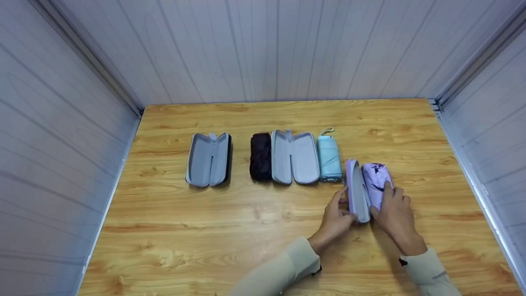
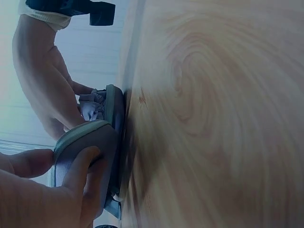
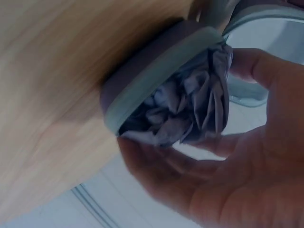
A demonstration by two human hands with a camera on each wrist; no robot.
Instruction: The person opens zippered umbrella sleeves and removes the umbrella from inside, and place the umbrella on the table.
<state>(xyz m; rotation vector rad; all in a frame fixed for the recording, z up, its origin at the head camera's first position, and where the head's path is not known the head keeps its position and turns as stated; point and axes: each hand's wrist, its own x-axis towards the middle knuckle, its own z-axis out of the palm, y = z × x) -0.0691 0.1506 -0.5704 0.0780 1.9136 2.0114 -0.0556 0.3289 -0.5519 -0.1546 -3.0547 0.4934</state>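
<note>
A purple hard case point(image 1: 357, 191) with a grey lining stands partly open at the right of the table. My left hand point(image 1: 336, 218) grips its left half, thumb at the near end, and tilts that half up. A folded purple umbrella point(image 1: 374, 181) lies in the other half. My right hand point(image 1: 395, 213) holds the umbrella with thumb and fingers on either side. In the right wrist view, the umbrella's crumpled cloth point(image 3: 175, 109) bulges above the case rim. The left wrist view shows my left fingers point(image 2: 80, 178) against the outside of the case half.
Left of the purple case lies a light blue folded umbrella point(image 1: 329, 158). Beside it is an open grey-lined case point(image 1: 306, 158), then a dark folded umbrella point(image 1: 260, 156). Another open case point(image 1: 201, 160), black outside, lies farther left. Panelled walls point(image 1: 254, 49) enclose the wooden table point(image 1: 185, 238).
</note>
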